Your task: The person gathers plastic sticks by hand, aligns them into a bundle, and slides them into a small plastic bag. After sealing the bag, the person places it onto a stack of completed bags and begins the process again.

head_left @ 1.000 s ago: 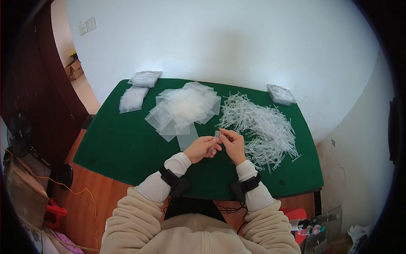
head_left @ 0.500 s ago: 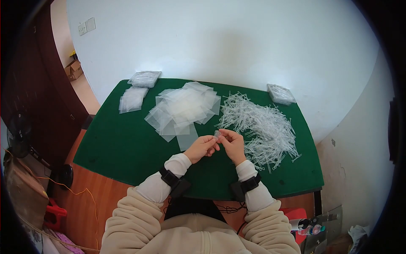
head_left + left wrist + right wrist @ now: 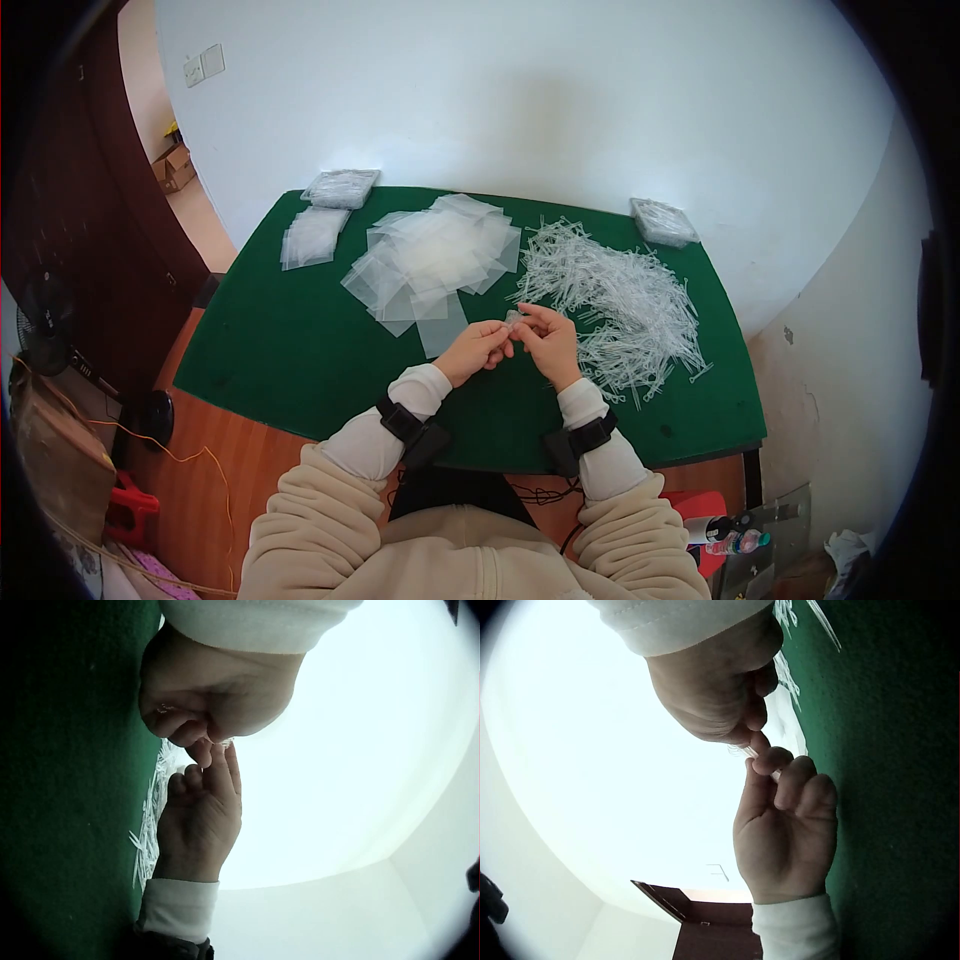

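A small clear plastic piece [image 3: 513, 319] is held above the middle of the green surface [image 3: 290, 350], pinched between the fingertips of both hands, which meet just near of the piles. The left hand [image 3: 480, 347] is curled, its thumb and forefinger closed on the left end of the piece, the other fingers [image 3: 804, 787] folded toward the palm. The right hand [image 3: 548, 340] is likewise curled, thumb and forefinger tips gripping the piece from the right; in the left wrist view the right hand's fingers [image 3: 217, 769] are seen pressed against the left thumb. What exactly the piece is cannot be told, as it is small and see-through.

Just far and right of the hands a heap of thin clear plastic sticks [image 3: 615, 295] is spread. Far and left of the hands a loose pile of clear plastic bags [image 3: 430, 255] lies, with a smaller stack of bags [image 3: 312, 236] further left. At the far edge, a wrapped packet [image 3: 342, 186] is set on the left and another packet [image 3: 662, 222] on the right.
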### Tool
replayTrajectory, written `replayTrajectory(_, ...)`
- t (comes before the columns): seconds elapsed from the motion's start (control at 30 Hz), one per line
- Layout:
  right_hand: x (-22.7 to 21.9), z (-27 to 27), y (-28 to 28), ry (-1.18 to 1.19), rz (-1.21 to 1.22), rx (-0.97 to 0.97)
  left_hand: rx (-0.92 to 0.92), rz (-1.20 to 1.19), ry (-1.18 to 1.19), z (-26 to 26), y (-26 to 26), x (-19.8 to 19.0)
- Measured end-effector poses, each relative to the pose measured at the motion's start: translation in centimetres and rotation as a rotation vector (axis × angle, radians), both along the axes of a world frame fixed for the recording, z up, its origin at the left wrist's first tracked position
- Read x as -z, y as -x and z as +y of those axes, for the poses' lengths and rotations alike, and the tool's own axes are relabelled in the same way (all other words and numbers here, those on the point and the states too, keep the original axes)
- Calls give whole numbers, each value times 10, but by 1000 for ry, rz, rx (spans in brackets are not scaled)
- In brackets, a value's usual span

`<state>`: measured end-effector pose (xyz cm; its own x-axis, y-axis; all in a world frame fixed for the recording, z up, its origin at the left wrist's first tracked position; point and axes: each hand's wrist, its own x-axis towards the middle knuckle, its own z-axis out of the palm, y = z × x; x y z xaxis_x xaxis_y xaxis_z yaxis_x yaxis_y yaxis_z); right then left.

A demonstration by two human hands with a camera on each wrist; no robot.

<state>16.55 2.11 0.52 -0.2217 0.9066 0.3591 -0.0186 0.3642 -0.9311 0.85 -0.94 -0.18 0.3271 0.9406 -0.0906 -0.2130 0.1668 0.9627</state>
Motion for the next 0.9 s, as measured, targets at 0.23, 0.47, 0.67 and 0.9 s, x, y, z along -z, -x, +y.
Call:
replayTrajectory(0.23,8,5,-1,32,-23,-12,-14,-33,-7,-1,-1,-1)
replayTrajectory(0.47,7,6,-1,-20,-45,6,-23,-32,-39,-2,-1,-3)
replayTrajectory(0.67,3,8,-8,44,-71,-39,-45,-45,-62,-2,-1,-3)
replayTrajectory(0.9,8,21,-46,-278,-1158,771,-151,-67,-26,2,0,-3)
